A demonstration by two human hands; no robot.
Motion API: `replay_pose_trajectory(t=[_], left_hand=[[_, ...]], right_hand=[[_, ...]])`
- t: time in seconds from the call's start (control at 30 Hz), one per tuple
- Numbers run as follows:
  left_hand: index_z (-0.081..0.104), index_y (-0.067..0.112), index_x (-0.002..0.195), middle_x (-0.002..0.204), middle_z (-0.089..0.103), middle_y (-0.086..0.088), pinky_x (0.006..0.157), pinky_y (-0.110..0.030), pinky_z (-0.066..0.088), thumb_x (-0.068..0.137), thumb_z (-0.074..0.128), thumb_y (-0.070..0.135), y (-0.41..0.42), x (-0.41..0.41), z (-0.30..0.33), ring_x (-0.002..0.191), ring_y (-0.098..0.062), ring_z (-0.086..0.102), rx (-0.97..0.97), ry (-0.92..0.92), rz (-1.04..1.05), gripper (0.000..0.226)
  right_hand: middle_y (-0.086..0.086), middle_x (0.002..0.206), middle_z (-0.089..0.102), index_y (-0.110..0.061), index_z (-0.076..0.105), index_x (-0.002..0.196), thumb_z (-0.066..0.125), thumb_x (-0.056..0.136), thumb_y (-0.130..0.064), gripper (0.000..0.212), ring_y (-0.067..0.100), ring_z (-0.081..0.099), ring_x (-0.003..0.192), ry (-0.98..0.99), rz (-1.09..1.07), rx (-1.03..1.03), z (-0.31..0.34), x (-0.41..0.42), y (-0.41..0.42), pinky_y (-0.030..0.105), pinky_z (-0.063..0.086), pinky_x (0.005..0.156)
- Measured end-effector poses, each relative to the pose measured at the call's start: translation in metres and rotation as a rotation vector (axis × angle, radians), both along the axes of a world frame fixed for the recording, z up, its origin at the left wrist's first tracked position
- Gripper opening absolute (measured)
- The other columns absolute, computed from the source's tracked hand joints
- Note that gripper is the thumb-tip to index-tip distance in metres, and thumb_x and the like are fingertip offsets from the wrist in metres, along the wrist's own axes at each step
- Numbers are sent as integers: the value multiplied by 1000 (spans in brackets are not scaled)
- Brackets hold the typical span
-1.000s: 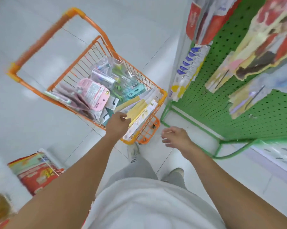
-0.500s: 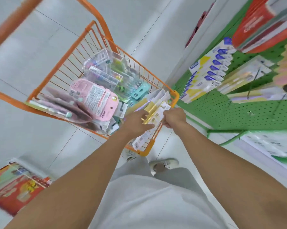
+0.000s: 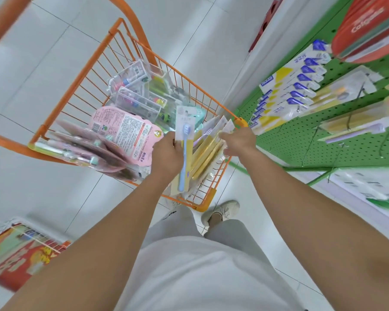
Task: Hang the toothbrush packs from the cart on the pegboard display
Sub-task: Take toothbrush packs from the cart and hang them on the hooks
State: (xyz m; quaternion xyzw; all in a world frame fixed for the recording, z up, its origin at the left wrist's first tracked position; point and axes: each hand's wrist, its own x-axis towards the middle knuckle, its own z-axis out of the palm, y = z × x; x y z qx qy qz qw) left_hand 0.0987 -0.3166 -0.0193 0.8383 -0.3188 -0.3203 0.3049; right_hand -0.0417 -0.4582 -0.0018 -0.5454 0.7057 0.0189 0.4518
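The left hand (image 3: 167,153) hid the left edge of the blue toothbrush pack (image 3: 184,140). The print on the pink pack (image 3: 124,131) was too small to read. The picture's edge cut the cart (image 3: 81,86) handle.

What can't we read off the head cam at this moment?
- Right hand grip: its fingers sink among the yellow packs, so what they pinch is hidden.
- Left hand: the palm side is turned away; only the blue toothbrush pack shows past it.
- Pegboard hooks: thin and blurred, free ones uncertain.
- Pack print: too small to read.
- Cart floor: covered by stock.
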Motion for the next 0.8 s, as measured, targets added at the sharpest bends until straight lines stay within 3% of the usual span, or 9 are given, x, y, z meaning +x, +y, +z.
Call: replay_pose_trajectory(t=[0.07, 0.17, 0.23, 0.33, 0.4, 0.47, 0.57, 0.67, 0.8], left_hand=[[52, 3, 90, 73, 53, -9, 57, -35, 33, 102, 42, 14, 1, 4, 5, 64, -23, 44, -28, 29, 20, 19], [54, 2, 99, 82, 59, -16, 60, -35, 36, 102, 40, 14, 3, 6, 14, 68, -23, 47, -33, 101, 13, 19], [58, 7, 108, 92, 64, -15, 68, -37, 47, 102, 41, 16, 8, 7, 18, 79, -28, 59, -33, 184, 15, 20], [63, 19, 108, 94, 71, -8, 74, -38, 53, 100, 45, 16, 15, 9, 23, 80, -27, 65, -42, 345, 90, 19], [64, 28, 97, 87, 71, -1, 71, -31, 50, 100, 46, 12, 18, 11, 24, 73, -17, 63, -55, 401, 157, 24], [63, 30, 91, 91, 72, -7, 74, -33, 51, 100, 46, 13, 18, 15, 21, 77, -18, 63, -48, 426, 227, 26], [62, 26, 90, 96, 71, -14, 75, -37, 51, 100, 48, 16, 16, 17, 17, 78, -21, 61, -45, 420, 287, 20], [64, 17, 97, 92, 70, -11, 76, -37, 51, 100, 49, 22, 9, 16, 15, 77, -19, 60, -57, 411, 318, 16], [60, 16, 101, 82, 62, 5, 67, -29, 44, 102, 46, 24, 0, 6, 17, 73, -10, 56, -62, 406, 292, 16]], right_hand=[[0, 72, 53, -10, 52, 80, 78, 86, -29, 34, 16, 64, 64, 33, 42, 45, -11, 7, 6, 21, 52, 49], [-1, 69, 41, -14, 41, 70, 70, 93, -20, 38, 13, 48, 52, 47, 63, 22, -18, 19, 10, 12, 28, 26], [5, 75, 41, -18, 31, 68, 63, 96, -14, 42, 22, 49, 64, 30, 54, 26, -25, 23, 7, 11, 33, 31], [14, 77, 54, -11, 46, 80, 63, 92, -8, 22, 24, 57, 57, 27, -37, 86, -31, 25, 4, 15, 37, 30], [13, 88, 66, -9, 57, 95, 69, 87, -11, 15, 26, 62, 51, -23, -137, 108, -29, 25, 3, 25, 53, 41], [7, 94, 71, -9, 63, 109, 76, 80, -20, 33, 23, 64, 49, -62, -143, 95, -26, 27, 2, 34, 61, 52], [-2, 97, 66, -11, 61, 118, 81, 69, -25, 54, 14, 67, 63, -170, -108, 45, -9, 30, 4, 28, 58, 48], [-3, 84, 55, -18, 52, 88, 83, 67, -25, 39, 14, 57, 65, -270, -46, -52, 7, 25, 8, 36, 61, 57], [-5, 70, 43, -18, 46, 79, 85, 68, -31, 43, 11, 38, 58, -317, -74, -233, 23, -2, 17, 25, 36, 53]])
